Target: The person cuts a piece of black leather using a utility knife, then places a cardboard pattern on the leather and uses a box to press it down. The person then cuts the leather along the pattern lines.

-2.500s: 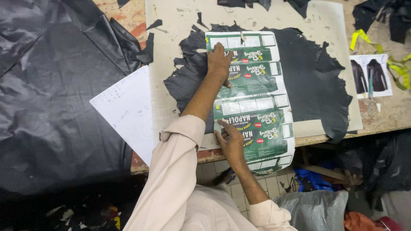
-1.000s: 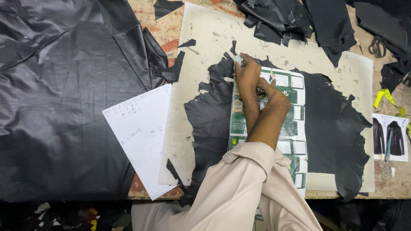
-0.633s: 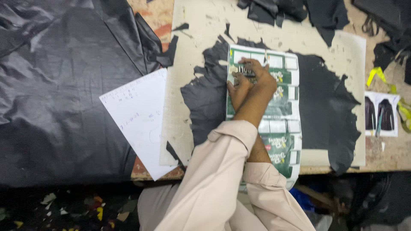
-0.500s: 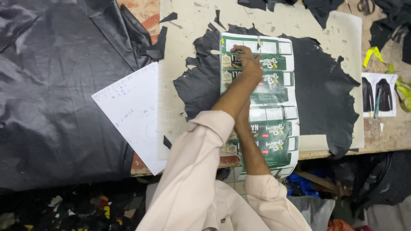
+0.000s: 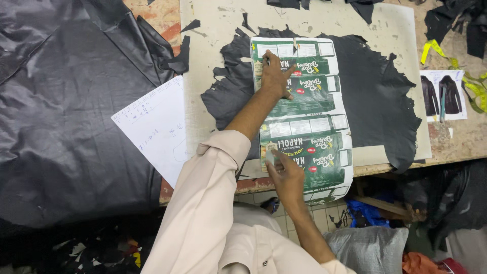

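A flattened green and white printed carton (image 5: 309,96) lies lengthwise on a ragged black leather piece (image 5: 375,96), which rests on a cream board (image 5: 213,40). My left hand (image 5: 274,76) presses flat on the carton's far half with its fingers spread. My right hand (image 5: 285,172) sits at the carton's near left edge, close to the table's front edge. Its fingers pinch a small pale marking piece (image 5: 269,155) against the carton.
A large black hide (image 5: 71,111) covers the left of the table, and a white sheet with handwriting (image 5: 157,127) lies next to the board. A jacket picture (image 5: 442,94) and a yellow tape measure (image 5: 474,86) lie at right. Leather scraps line the far edge, and bags sit under the table.
My right hand has come down from the carton's far end to its near left edge. My left hand stays pressed on the far half. The view has shifted.
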